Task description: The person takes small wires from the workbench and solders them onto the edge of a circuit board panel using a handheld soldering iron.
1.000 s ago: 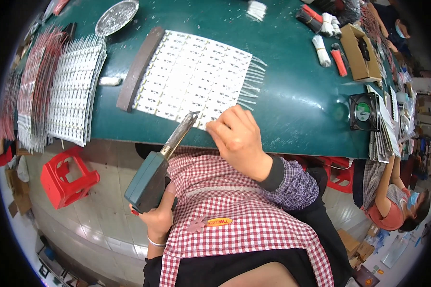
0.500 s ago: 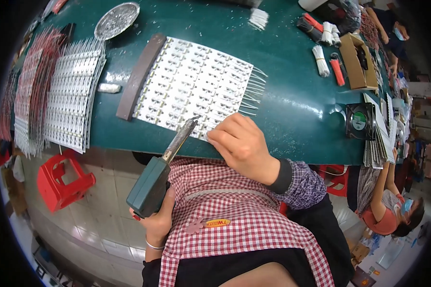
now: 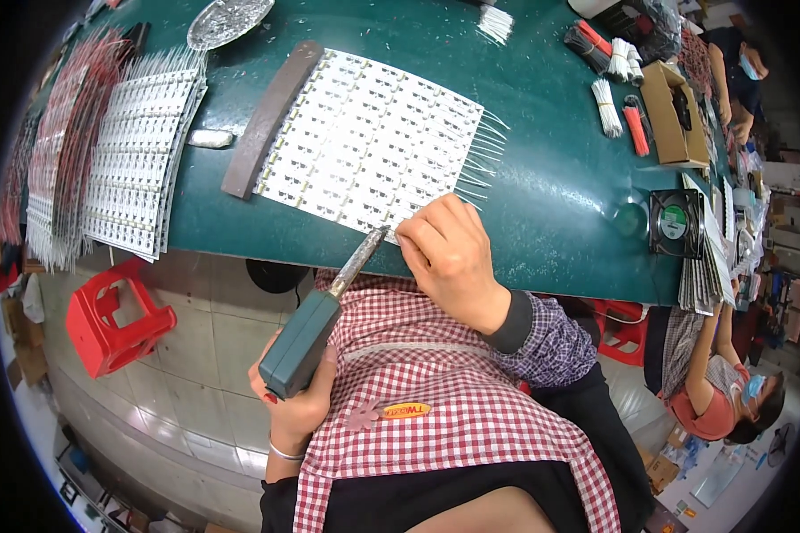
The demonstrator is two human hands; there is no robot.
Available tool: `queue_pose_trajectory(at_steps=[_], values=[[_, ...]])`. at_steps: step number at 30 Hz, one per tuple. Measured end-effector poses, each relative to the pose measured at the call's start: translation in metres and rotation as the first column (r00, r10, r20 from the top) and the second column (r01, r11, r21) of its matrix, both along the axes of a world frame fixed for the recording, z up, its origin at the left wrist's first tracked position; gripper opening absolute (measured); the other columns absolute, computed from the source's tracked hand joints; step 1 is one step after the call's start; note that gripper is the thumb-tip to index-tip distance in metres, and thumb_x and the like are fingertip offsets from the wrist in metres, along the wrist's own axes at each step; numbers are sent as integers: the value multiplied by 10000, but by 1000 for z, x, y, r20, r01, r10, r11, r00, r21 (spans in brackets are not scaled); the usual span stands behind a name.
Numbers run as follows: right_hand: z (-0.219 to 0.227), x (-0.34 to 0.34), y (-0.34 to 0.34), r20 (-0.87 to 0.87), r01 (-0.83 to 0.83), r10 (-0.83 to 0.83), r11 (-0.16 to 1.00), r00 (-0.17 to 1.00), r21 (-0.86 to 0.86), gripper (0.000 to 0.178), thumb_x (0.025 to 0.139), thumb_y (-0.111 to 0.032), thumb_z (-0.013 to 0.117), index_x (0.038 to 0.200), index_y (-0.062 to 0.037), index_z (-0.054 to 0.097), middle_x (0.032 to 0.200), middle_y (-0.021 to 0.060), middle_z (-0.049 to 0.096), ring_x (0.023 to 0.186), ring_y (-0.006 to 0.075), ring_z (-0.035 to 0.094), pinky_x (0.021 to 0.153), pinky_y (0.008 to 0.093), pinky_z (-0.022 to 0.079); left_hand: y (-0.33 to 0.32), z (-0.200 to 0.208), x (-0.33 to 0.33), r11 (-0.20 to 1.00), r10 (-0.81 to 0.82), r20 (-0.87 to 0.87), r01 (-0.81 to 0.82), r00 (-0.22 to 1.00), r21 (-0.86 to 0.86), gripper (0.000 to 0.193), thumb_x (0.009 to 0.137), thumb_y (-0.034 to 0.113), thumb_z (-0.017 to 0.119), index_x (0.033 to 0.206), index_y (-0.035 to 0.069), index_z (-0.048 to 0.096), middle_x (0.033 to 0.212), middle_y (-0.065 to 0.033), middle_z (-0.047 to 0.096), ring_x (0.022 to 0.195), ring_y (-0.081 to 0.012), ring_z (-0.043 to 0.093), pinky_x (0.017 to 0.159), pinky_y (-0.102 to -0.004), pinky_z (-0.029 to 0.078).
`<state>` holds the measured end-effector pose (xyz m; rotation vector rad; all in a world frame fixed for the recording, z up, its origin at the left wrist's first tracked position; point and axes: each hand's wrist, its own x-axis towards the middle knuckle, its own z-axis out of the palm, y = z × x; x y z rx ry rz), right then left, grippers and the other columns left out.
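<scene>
1. A soldering iron with a teal, box-shaped plastic handle is gripped in the left hand; the fingers are wrapped closed around the lower end of the handle, held off the table in front of the checked apron
2. The iron's long axis runs from lower left to upper right; its dull, grey metal tip ends just at the near edge of the white panel of circuit strips, right beside the fingertips of the right hand
3. The right hand is rested on the near corner of the panel, knuckles up, fingers curled and pinched together; what is pinched there, if anything, cannot be told, since the fingertips are turned away from the camera
4. The right hand is the nearer one to the panel and touches it; the left hand is kept well back, so that only the tip reaches the work
5. The panel lies flat on the dark green table, tilted away to the upper left; thin white wires stick out in a fringe from its right edge
6. A long brown bar lies along the panel's left edge; further stacks of white strips lie to the left, and a red plastic stool stands on the tiled floor below
</scene>
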<state>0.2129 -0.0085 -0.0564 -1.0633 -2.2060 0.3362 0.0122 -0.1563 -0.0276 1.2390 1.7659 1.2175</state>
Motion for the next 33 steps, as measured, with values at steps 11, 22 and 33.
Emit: queue_pose_trajectory(at_steps=[11,22,33], values=[[1,1,1,6,-4,4,1000,1000,-13,172,733,23,741,852,-58,646,820,53,585,807,254,565,702,372,428,1,1,-2,998,-58,-85,61,995,29,157,752,-42,740,892,-75,677,862,-117,676,666,-183,643,591,-295,505],[9,0,3,24,-10,11,999,1000,-40,139,748,5,737,849,-47,656,809,63,574,801,254,564,708,366,437,50,38,-12,940,226,571,-331,789,85,525,808,-30,636,1313,-55,492,1142,-203,641,580,-113,509,477,-230,409],[45,57,99,29,151,-156,979,987,136,93,792,9,690,844,-51,643,837,89,582,846,288,572,717,372,488,203,38,-62,866,335,139,-362,932,344,190,883,110,750,989,-25,671,648,-14,594,497,-62,496,456,-213,351]])
